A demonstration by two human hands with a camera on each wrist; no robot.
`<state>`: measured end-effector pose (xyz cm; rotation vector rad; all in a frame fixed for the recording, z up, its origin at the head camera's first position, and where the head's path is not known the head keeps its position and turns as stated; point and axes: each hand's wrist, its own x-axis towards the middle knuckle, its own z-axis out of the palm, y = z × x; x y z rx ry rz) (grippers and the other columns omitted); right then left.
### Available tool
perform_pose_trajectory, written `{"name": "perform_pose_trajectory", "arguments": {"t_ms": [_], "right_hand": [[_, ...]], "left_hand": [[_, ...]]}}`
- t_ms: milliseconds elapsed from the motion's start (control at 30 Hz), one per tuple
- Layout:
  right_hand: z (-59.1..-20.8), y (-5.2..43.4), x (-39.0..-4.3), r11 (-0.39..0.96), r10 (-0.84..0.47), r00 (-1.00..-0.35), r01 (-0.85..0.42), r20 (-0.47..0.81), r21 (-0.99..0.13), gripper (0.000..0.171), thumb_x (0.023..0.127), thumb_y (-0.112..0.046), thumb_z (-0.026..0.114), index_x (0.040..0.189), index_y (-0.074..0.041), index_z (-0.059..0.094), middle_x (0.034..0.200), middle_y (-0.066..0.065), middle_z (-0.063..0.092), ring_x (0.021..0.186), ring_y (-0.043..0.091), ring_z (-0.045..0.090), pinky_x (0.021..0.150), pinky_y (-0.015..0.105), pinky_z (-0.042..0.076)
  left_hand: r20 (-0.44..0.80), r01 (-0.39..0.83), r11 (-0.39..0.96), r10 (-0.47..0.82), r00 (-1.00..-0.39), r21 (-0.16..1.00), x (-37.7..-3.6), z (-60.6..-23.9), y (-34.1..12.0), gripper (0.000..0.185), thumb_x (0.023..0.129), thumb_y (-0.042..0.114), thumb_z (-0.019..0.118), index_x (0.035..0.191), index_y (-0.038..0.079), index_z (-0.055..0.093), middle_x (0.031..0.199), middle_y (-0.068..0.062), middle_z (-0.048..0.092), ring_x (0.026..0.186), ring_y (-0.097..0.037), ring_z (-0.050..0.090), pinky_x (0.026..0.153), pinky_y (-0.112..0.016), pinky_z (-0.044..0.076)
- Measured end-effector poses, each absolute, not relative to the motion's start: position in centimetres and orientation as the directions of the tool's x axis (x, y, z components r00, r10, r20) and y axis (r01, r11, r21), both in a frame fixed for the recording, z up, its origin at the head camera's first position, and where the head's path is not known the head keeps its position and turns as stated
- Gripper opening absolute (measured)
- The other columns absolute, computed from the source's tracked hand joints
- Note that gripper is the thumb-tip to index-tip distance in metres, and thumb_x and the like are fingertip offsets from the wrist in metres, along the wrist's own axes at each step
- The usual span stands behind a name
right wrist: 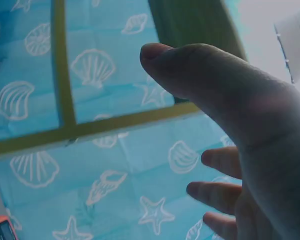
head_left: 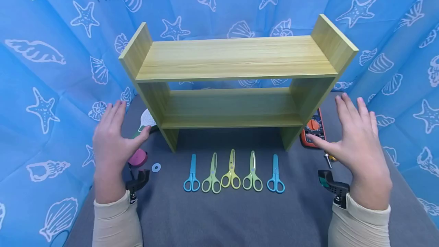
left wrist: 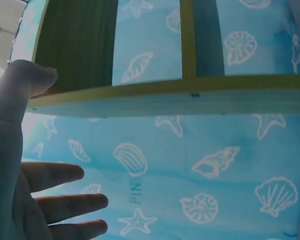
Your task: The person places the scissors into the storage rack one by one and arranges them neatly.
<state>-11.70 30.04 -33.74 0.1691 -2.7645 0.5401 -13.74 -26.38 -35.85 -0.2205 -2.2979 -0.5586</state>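
A two-tier wooden shelf (head_left: 236, 62) stands on the dark grey cloth in front of me, with raised panels at both ends. My left hand (head_left: 111, 144) is held off its left side, thumb and fingers spread, gripping nothing. On the opposite side my right hand (head_left: 361, 148) is raised too, its thumb apart from the fingers and its palm bare. Between the forearms, several scissors lie in a row before the shelf: blue scissors (head_left: 193, 167) on the left, green scissors, yellow scissors (head_left: 232, 169) in the middle, more green scissors, and blue scissors (head_left: 275, 167) on the right.
A red-edged multimeter (head_left: 313, 127) lies by the shelf's right leg, with a metal bolt (head_left: 328, 161) near it. At left are a white perforated piece (head_left: 146, 120), a pink round object (head_left: 138, 158) and a pale ring (head_left: 153, 167). Blue shell-print curtain (head_left: 51, 125) surrounds the table.
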Motion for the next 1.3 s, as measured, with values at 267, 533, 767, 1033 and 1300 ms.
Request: {"name": "perform_pose_trajectory", "arguments": {"t_ms": [267, 533, 767, 1033, 1300], "right_hand": [[-33.5, 28.6, -9.9, 0.894, -0.028, -0.940, -0.176, 0.341, -0.413, 0.107, 0.084, -0.040, 0.084, 0.162, -0.003, 0.020, 0.163, 0.026, 0.026, 0.154, 0.044, 0.012, 0.117, 0.071, 0.008], [-34.2, 25.6, -8.9, 0.862, -0.011, -0.840, -0.283, 0.542, -0.421, 0.089, 0.077, -0.028, 0.089, 0.153, -0.009, 0.048, 0.141, 0.024, 0.058, 0.124, 0.045, 0.055, 0.084, 0.069, 0.048], [-35.6, 23.7, -8.0, 0.836, 0.024, -0.809, -0.305, 0.587, -0.455, 0.075, 0.075, -0.018, 0.090, 0.143, -0.008, 0.060, 0.133, 0.018, 0.064, 0.116, 0.038, 0.061, 0.081, 0.045, 0.051], [-38.2, 21.6, -7.1, 0.800, 0.048, -0.820, -0.310, 0.570, -0.514, 0.066, 0.074, -0.016, 0.090, 0.135, -0.006, 0.066, 0.128, 0.014, 0.067, 0.112, 0.032, 0.064, 0.086, 0.031, 0.049], [-41.3, 19.5, -6.5, 0.754, 0.073, -0.862, -0.282, 0.502, -0.594, 0.058, 0.078, -0.013, 0.089, 0.132, -0.009, 0.068, 0.122, 0.008, 0.069, 0.109, 0.024, 0.064, 0.089, 0.011, 0.039]], "left_hand": [[0.733, 0.417, 0.752, -0.127, -0.669, 0.511, -13.0, -36.0, -24.6, 0.064, 0.079, 0.025, 0.083, 0.136, 0.002, 0.065, 0.129, -0.016, 0.068, 0.117, -0.034, 0.066, 0.101, -0.037, 0.053], [0.490, 0.253, 0.542, -0.353, -0.797, 0.801, -12.9, -35.8, -22.1, 0.037, 0.091, 0.028, 0.078, 0.116, 0.001, 0.072, 0.107, -0.008, 0.072, 0.092, -0.008, 0.070, 0.085, -0.019, 0.056], [0.393, 0.353, 0.174, -0.383, -0.836, 0.919, -14.0, -37.0, -20.3, 0.030, 0.095, 0.011, 0.073, 0.119, -0.006, 0.066, 0.115, -0.011, 0.067, 0.106, -0.021, 0.066, 0.089, -0.023, 0.056], [0.303, 0.274, 0.130, -0.459, -0.835, 0.953, -14.7, -37.8, -19.3, 0.028, 0.096, 0.015, 0.073, 0.119, 0.000, 0.069, 0.114, -0.009, 0.068, 0.104, -0.020, 0.066, 0.087, -0.021, 0.056], [0.296, 0.243, 0.171, -0.487, -0.822, 0.955, -15.1, -37.9, -19.1, 0.029, 0.097, 0.023, 0.074, 0.117, 0.002, 0.073, 0.112, -0.007, 0.070, 0.103, -0.017, 0.066, 0.089, -0.023, 0.056]]}}
